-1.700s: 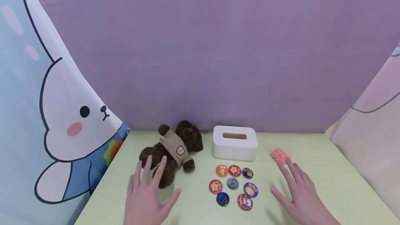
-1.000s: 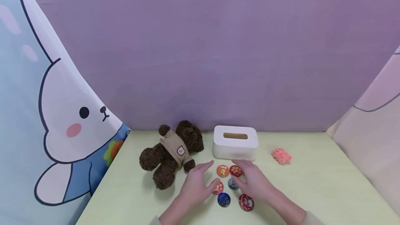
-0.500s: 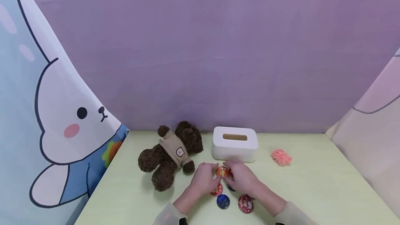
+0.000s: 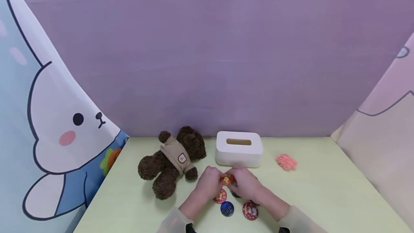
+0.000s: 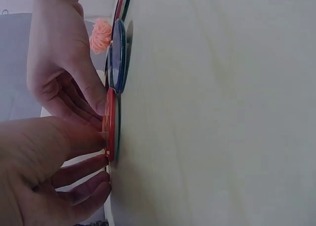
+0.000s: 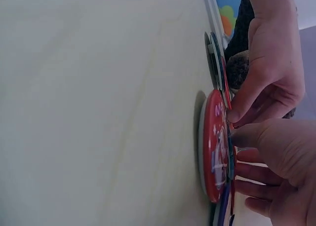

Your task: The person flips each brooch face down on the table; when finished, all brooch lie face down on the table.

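Note:
In the head view, both hands meet over a group of round button badges on the table. My left hand (image 4: 208, 183) and right hand (image 4: 246, 183) pinch an orange button badge (image 4: 227, 179) from its two sides. The left wrist view shows that same orange badge (image 5: 111, 125) edge-on between the fingertips of both hands, close to the tabletop. Nearest the hands lie a red star badge (image 4: 220, 196), a dark blue badge (image 4: 227, 209) and a larger red badge (image 4: 250, 210). The right hand and forearm partly or wholly cover the other badges.
A white tissue box (image 4: 239, 154) stands just behind the hands. To the left lies a brown teddy bear (image 4: 176, 157) in a beige top. A pink yarn bundle (image 4: 286, 161) sits to the right. Purple cloth (image 4: 207, 64) hangs along the table's back edge.
Both hands, earlier spread wide apart, have come together over the badges and taken hold of the orange one. It now looks tilted. The view has shifted slightly.

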A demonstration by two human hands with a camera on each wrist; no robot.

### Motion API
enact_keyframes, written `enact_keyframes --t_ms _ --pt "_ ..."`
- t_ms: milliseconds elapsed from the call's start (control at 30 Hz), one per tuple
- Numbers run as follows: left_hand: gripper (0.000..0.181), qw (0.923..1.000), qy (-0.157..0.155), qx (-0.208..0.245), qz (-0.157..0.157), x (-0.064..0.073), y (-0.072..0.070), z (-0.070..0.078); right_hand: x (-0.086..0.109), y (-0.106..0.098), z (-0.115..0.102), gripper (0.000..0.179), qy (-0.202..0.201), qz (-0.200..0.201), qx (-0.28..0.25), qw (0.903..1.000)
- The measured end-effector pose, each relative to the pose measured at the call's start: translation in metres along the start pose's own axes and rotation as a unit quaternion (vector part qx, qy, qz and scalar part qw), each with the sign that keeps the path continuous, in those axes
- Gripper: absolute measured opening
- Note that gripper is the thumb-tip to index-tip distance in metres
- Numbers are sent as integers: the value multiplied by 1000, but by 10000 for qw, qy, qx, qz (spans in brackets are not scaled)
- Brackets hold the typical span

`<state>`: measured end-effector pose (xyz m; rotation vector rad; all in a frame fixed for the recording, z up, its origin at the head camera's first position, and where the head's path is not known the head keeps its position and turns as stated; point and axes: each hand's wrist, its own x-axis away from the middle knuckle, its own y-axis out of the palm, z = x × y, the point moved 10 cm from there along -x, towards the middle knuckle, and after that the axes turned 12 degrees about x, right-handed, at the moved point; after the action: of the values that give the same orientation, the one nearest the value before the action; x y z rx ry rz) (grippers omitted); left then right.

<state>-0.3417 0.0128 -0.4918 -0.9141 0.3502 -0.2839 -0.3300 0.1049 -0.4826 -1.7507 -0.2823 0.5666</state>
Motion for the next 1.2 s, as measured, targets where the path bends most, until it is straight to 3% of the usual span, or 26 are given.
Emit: enact_keyframes --t_ms 233,400,600,767,967,1200 --pt "16 9989 281 342 126 4 -8 3 -1 -2 -1 32 4 115 -188 9998" --pt "31 9931 568 869 537 10 -27 8 -2 -18 -5 34 -146 506 -359 9980" --pt "32 9837 839 1288 933 16 -50 19 3 -44 -2 33 -169 981 -765 9921" --pt "32 9721 1156 1591 1277 23 -68 32 9 -65 -1 31 -242 1298 -1005 9861" --pt "33 9592 1329 1785 1743 32 -87 42 13 -85 -3 31 -235 1461 -1278 9807" --pt "29 9400 1529 2062 2247 39 -104 49 16 -98 -2 25 -112 1680 -2173 9615"
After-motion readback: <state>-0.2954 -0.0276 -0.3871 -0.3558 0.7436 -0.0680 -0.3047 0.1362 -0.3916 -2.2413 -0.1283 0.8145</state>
